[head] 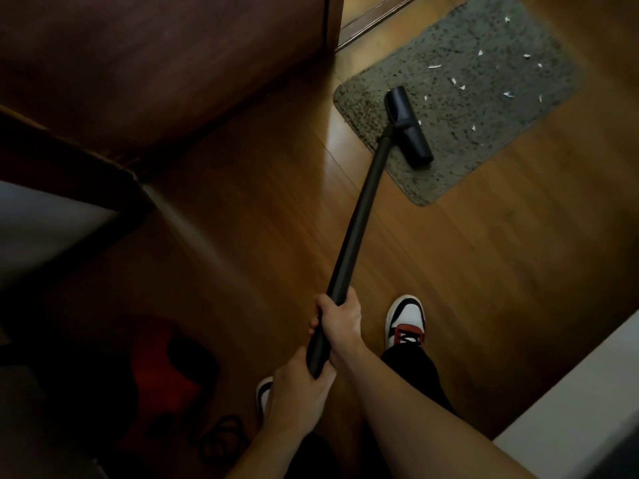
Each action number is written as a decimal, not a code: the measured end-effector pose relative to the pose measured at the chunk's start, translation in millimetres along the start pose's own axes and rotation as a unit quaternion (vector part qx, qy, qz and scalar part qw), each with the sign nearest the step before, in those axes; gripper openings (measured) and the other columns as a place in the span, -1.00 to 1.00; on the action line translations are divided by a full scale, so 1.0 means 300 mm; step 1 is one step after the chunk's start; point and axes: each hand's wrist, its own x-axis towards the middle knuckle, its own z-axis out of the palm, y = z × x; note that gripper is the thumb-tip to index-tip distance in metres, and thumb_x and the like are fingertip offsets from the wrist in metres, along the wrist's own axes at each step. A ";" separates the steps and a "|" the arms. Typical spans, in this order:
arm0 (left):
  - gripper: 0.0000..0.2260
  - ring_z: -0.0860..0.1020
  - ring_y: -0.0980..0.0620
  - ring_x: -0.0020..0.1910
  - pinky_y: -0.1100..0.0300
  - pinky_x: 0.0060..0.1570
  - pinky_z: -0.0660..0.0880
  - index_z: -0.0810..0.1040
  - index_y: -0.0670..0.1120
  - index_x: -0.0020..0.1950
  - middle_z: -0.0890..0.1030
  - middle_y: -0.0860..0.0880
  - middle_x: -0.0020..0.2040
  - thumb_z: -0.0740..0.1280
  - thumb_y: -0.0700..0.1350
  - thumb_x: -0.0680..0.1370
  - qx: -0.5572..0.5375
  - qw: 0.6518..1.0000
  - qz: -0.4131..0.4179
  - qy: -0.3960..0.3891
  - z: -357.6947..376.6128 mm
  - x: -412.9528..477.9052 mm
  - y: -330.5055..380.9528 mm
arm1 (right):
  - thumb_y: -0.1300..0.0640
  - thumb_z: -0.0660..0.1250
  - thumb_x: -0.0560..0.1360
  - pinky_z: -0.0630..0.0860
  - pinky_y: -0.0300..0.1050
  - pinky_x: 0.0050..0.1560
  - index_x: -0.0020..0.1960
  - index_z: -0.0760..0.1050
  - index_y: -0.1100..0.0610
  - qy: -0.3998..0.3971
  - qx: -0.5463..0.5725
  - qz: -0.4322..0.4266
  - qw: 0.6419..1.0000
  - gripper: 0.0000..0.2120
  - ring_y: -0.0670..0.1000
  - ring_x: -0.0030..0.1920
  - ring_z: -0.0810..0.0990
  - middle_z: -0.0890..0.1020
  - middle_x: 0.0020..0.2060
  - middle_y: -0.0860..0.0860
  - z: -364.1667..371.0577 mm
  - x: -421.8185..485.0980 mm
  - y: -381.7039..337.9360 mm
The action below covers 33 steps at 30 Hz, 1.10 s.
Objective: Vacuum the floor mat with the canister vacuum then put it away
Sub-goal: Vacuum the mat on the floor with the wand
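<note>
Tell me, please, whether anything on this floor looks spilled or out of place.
Yes. Small white scraps lie scattered over the far part of the grey mat, mostly beyond the vacuum head. They look like litter not yet picked up. Nothing else stands out.

Glossy wood floor (449,271), shaggy cloth mat (484,108)

A glossy brown wooden floor (484,254) carries everything. At 1 o'clock lies a grey shaggy floor mat (449,140), set askew, with white scraps (461,87) strewn over it. At 8 o'clock, in shadow, sits a red and black canister vacuum (162,371). A coiled black cord (221,437) lies just beside it at 7. Two sneakers (404,323) stand near 6 o'clock.
</note>
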 end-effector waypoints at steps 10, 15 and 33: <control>-0.79 0.58 0.07 -0.29 0.23 -0.34 0.41 0.51 0.06 -0.02 0.62 0.03 -0.22 0.29 0.19 0.56 -0.029 0.999 0.006 0.030 0.185 0.082 0.307 | 0.15 0.36 0.60 0.52 -0.11 -0.42 0.27 0.40 0.10 0.000 -0.005 -0.007 1.000 -0.72 -0.01 -0.47 0.51 0.52 -0.28 0.10 -0.215 0.162 -0.250; -0.74 0.55 0.05 -0.37 0.20 -0.36 0.44 0.50 0.01 -0.05 0.59 0.01 -0.26 0.29 0.19 0.55 -0.022 0.999 0.002 0.036 0.242 0.115 0.430 | 0.16 0.36 0.60 0.53 -0.11 -0.42 0.27 0.40 0.09 -0.003 -0.018 -0.014 1.000 -0.73 -0.01 -0.49 0.50 0.52 -0.33 0.08 -0.297 0.211 -0.361; -0.84 0.56 0.18 -0.22 0.35 -0.36 0.37 0.46 0.07 0.13 0.61 0.07 -0.12 0.28 0.09 0.61 0.026 0.999 -0.009 0.022 0.098 -0.003 0.233 | 0.17 0.33 0.60 0.53 -0.14 -0.45 0.31 0.38 0.10 0.000 -0.015 0.019 1.000 -0.70 -0.05 -0.47 0.52 0.53 -0.26 0.11 -0.139 0.061 -0.188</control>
